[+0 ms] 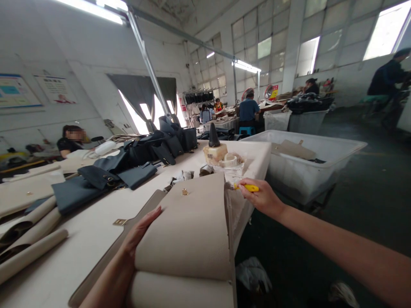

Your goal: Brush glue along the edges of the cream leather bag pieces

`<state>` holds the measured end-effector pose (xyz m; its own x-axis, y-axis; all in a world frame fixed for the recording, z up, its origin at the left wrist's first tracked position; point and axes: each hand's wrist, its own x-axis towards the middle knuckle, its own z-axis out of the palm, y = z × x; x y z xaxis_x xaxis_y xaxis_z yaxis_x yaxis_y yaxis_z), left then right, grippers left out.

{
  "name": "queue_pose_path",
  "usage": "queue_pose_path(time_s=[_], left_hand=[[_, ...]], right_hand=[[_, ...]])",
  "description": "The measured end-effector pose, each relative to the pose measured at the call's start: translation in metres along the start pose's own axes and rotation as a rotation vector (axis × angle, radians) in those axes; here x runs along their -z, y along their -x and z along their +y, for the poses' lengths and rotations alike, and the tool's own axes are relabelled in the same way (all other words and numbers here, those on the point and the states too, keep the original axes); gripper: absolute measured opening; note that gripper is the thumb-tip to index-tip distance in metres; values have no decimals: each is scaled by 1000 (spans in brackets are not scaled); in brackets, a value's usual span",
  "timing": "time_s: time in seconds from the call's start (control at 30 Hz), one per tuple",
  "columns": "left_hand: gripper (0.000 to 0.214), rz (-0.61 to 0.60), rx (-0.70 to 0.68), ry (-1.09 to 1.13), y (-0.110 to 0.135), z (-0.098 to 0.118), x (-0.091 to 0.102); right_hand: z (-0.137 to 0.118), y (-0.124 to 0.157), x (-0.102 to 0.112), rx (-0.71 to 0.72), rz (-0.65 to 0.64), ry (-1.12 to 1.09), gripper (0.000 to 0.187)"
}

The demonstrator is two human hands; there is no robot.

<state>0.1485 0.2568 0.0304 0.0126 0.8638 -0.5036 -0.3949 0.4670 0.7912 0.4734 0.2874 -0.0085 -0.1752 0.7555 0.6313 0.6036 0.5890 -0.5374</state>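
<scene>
1. Across the head view, under tube lights (93, 10): pale counter (90, 226), dark bags (138, 174) leftward.
2. Beige bag (186, 226), smooth, gold-fitted, at counter's right edge.
3. Left hand (139, 231) along its side, closure indeterminable; right hand (263, 197) grips yellow-handled tool (249, 188).
4. Floor (379, 184) open rightward.
</scene>
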Motion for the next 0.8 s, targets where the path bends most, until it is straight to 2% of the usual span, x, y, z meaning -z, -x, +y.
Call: queue_pose_path(time_s=[0.13,0.3,0.5,0.6,0.8], left_hand=[[32,-25,-4,-9,-9,-2,7],[35,-3,-42,-3,-16,-4,14],[35,-54,23,-31,-12,-3,10],[34,-21,-11,-31,-13,-5,11],[34,-71,-9,-40,-12,-4,12]], right_hand=[[4,-5,-9,46,-28,18,22],[7,-1,-6,-32,46,22,22],[6,0,-3,-174,33,-56,25],[9,-8,-3,-265,7,-99,23],[7,-28,5,-414,12,-173,19]])
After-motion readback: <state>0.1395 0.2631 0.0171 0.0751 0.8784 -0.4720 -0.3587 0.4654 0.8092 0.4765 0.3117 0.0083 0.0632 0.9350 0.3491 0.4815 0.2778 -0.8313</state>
